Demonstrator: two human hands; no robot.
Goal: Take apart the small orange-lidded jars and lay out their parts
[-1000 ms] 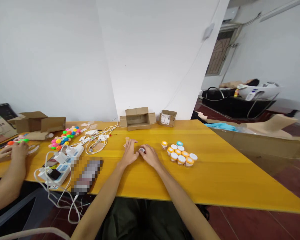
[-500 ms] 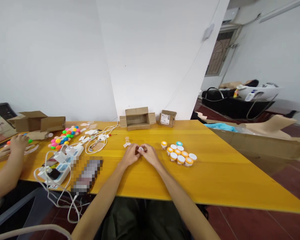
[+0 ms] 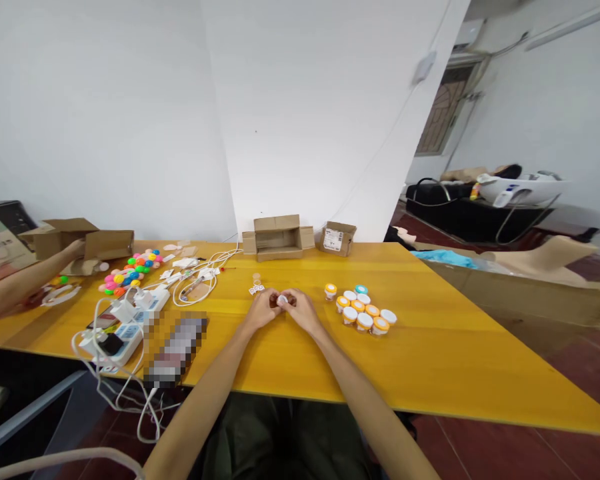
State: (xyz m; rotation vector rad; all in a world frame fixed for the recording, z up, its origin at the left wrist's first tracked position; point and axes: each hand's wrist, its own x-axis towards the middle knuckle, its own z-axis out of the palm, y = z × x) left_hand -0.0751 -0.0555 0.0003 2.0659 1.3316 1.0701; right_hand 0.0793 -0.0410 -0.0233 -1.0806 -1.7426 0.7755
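Note:
My left hand (image 3: 264, 309) and my right hand (image 3: 299, 308) meet over the middle of the table. Between their fingertips they pinch a small round white lid (image 3: 283, 300); the fingers cover most of it, so what is under it stays hidden. Just beyond my left hand lie small white stickers with dark print (image 3: 256, 289). Behind these is a small clear container (image 3: 257, 277). To the right of my right hand, several small clear jars (image 3: 365, 321) with white, orange and teal lids are grouped upright. One orange-lidded jar (image 3: 331, 291) stands slightly apart.
An open cardboard box (image 3: 279, 253) and a smaller carton (image 3: 337, 239) stand against the wall. On my left are a power strip (image 3: 130, 335), a pixelated phone (image 3: 176, 350), white cables and colourful balls (image 3: 130, 275). A co-worker's arm (image 3: 35, 273) reaches across the far left.
My hands keep their pinch on the white lid with little visible movement. The co-worker's arm has stretched forward to the cardboard box at left. The view has shifted slightly.

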